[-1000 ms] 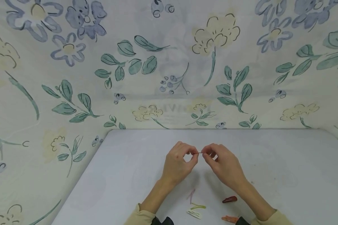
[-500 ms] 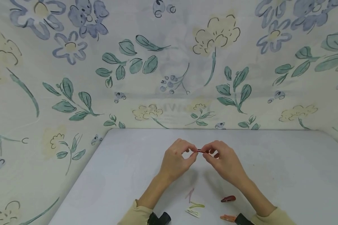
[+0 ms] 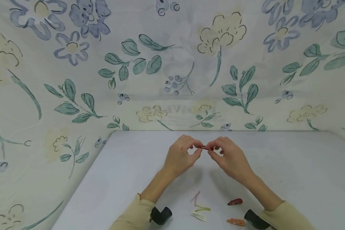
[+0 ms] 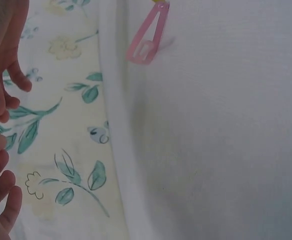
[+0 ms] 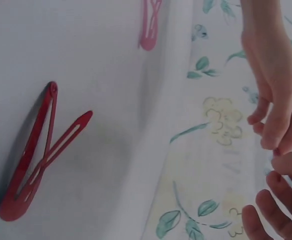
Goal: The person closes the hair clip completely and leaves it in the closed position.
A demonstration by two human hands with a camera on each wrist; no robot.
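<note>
A dark red hair clip (image 3: 206, 148) is held up above the far part of the table, between both hands. My left hand (image 3: 179, 157) pinches its left end with thumb and index finger, and my right hand (image 3: 231, 158) pinches the other end. Fingertips hide much of it in the wrist views. Below the right forearm lies another red snap hair clip (image 3: 235, 202); the right wrist view shows this red clip (image 5: 28, 165) with its inner tongue sprung out to one side.
An orange hair clip (image 3: 235, 222) lies at the front right of the white table (image 3: 118, 166). Left of it are pink (image 3: 195, 198), yellow-green (image 3: 202, 209) and pale (image 3: 199, 217) clips. Flower-patterned cloth (image 3: 178, 57) rises behind the table edge.
Both hands have risen slightly toward the far edge, still pinching the clip. It showed as a thin dark line at first; now more of its red body is visible and it slants slightly.
</note>
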